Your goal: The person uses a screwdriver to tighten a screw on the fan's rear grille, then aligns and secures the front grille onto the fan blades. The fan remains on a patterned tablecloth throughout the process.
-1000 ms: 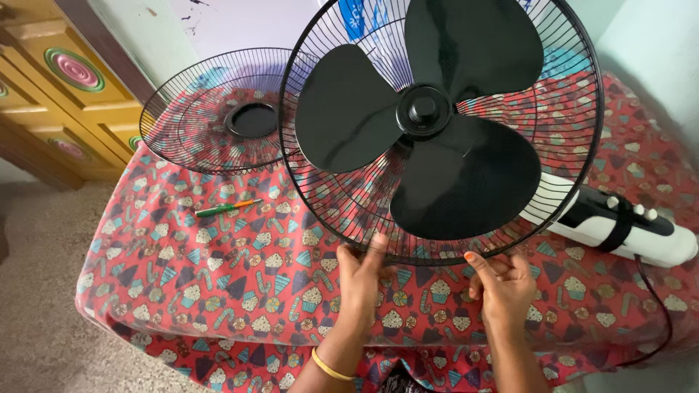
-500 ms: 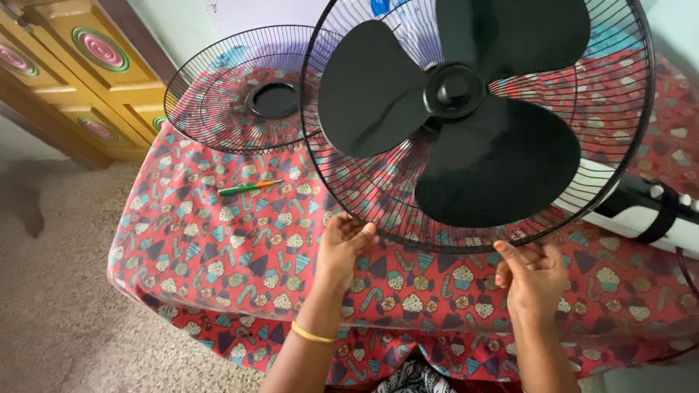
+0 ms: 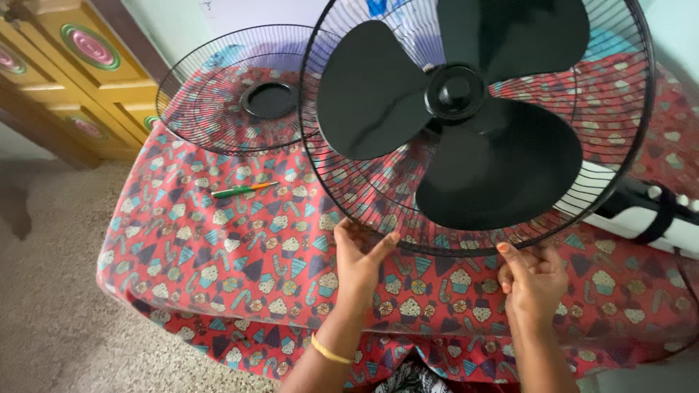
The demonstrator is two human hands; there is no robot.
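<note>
Item: rear fan guard (image 3: 364,196), black wire, with a three-blade black fan blade (image 3: 466,116) mounted at its hub — held tilted up over the near edge of the table (image 3: 218,276), its lower rim just above the patterned red cloth.

Your left hand (image 3: 358,258): fingers spread against the lower rim of the guard, thumb hooked up to the wire, grasping it loosely. Half a second ago this hand sat a little higher and more curled on the rim; now it has slid slightly toward the right and opened out. A yellow bangle (image 3: 329,351) sits on the wrist.

Your right hand (image 3: 535,280): fingers bunched and pinching the rim at its lowest right stretch, about where it was half a second ago. Over the last second both hands have stayed on the bottom of the guard while the guard itself shifted toward the table's right side.

Also on the table: front fan guard (image 3: 226,94), lying flat at the far left corner, overlapped by the held guard's left rim; a green pen with an orange tip (image 3: 244,190), lying between the flat guard and the near edge, unmoved; the white fan body with black controls (image 3: 655,211), lying at the right edge — partly behind the held guard
</note>
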